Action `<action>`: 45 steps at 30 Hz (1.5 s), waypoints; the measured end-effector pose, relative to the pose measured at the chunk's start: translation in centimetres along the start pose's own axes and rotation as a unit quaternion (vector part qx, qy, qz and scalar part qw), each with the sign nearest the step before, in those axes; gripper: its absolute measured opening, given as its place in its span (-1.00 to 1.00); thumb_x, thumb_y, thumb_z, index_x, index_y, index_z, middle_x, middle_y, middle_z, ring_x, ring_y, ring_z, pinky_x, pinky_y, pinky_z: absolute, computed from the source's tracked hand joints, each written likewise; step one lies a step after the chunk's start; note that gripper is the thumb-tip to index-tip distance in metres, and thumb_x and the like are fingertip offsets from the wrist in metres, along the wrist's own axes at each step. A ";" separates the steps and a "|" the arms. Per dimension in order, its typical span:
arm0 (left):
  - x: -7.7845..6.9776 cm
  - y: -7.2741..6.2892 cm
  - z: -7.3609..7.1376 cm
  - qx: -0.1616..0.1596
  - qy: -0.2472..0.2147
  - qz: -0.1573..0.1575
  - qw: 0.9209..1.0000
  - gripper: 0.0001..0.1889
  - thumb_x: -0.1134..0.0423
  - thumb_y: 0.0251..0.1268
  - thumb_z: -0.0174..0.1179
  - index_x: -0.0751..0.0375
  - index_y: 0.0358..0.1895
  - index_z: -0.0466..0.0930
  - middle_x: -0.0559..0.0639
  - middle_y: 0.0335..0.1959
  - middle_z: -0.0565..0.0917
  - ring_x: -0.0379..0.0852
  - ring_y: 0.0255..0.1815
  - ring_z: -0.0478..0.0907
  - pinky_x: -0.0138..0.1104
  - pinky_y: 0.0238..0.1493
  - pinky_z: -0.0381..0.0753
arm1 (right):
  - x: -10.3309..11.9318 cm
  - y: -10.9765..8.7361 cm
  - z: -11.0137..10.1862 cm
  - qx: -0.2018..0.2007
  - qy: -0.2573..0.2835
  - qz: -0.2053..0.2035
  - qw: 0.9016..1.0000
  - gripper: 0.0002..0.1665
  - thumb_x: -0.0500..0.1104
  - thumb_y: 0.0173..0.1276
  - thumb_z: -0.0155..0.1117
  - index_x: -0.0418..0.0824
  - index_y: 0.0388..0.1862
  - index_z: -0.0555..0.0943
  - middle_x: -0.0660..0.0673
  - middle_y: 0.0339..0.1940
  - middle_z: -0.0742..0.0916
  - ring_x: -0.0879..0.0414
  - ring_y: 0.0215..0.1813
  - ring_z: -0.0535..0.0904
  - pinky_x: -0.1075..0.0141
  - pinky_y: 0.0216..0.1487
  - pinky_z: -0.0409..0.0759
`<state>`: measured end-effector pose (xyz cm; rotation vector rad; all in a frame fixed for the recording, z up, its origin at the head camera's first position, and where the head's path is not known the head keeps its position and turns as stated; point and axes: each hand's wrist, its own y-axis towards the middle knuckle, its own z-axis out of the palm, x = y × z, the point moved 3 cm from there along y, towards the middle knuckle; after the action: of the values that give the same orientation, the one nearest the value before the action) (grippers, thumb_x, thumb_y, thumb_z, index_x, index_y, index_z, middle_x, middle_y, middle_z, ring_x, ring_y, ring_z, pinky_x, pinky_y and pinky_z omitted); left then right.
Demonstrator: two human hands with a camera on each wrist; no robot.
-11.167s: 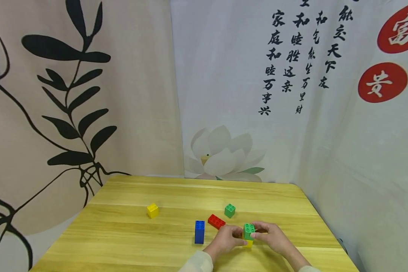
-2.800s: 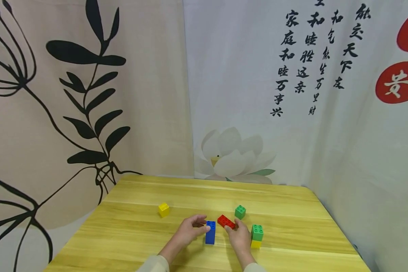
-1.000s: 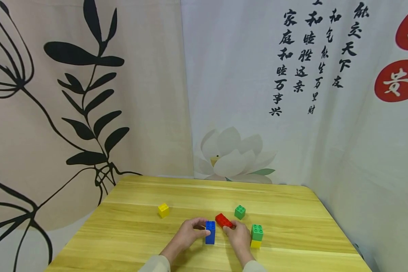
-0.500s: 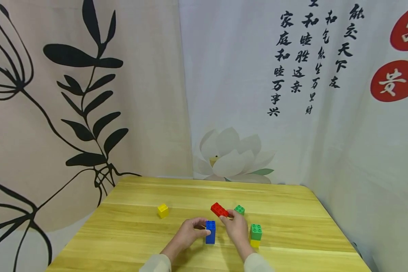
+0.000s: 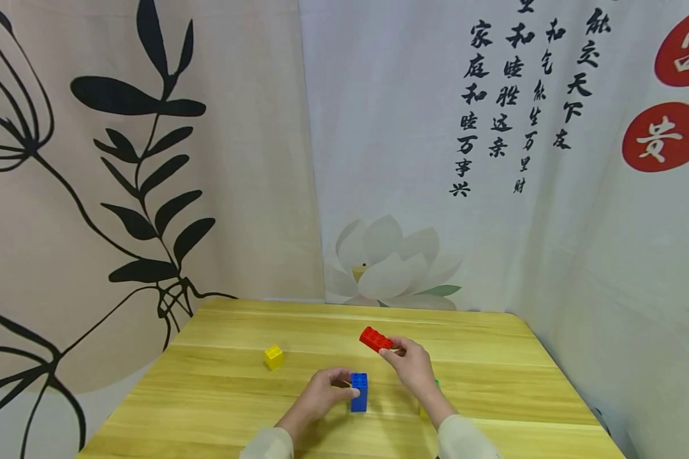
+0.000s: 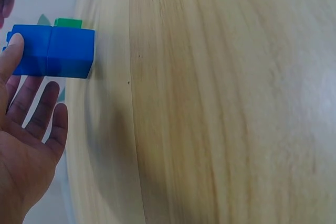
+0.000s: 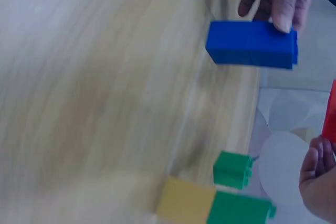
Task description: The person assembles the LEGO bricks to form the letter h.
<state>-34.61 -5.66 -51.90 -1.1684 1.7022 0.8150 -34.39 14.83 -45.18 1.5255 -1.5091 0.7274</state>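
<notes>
My left hand (image 5: 320,394) pinches a standing stack of two blue building blocks (image 5: 359,398), with the thumb near its top. A seam between the two blocks shows in the left wrist view, where the other fingers of the left hand (image 6: 31,140) are spread below the blue stack (image 6: 71,51). Higher up and farther out, my right hand (image 5: 414,364) pinches one end of a red building block (image 5: 375,339), held above the table and tilted. Only an edge of this red block (image 7: 331,114) enters the right wrist view, beside the right hand (image 7: 321,187).
A yellow block (image 5: 274,357) lies at the table's left. In the right wrist view, a green-on-yellow stack (image 7: 186,201) stands near a single green block (image 7: 231,170). The right arm mostly covers that stack in the head view. A printed curtain (image 5: 252,159) hangs behind the table (image 5: 207,395).
My right hand has taken the red block off the table and carried it up and away. Earlier, both hands let go of the green-and-yellow stack. My left hand has come to the blue stack.
</notes>
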 end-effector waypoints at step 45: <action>-2.8 2.1 5.9 0.010 -0.016 -0.015 1.000 -0.65 0.14 0.13 0.43 0.06 0.00 0.67 -0.10 -0.16 0.72 -0.16 -0.12 0.59 -0.17 -0.07 0.64 | -5.3 -0.2 -9.7 0.136 -0.053 -0.004 0.989 -0.45 0.01 0.28 0.39 -0.23 0.18 0.59 -0.09 -0.08 0.73 0.09 -0.08 0.55 0.31 -0.18 0.59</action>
<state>-34.33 1.16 -51.58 -1.1578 1.6597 0.7924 -33.17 25.83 -45.19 1.7965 -1.5265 0.8885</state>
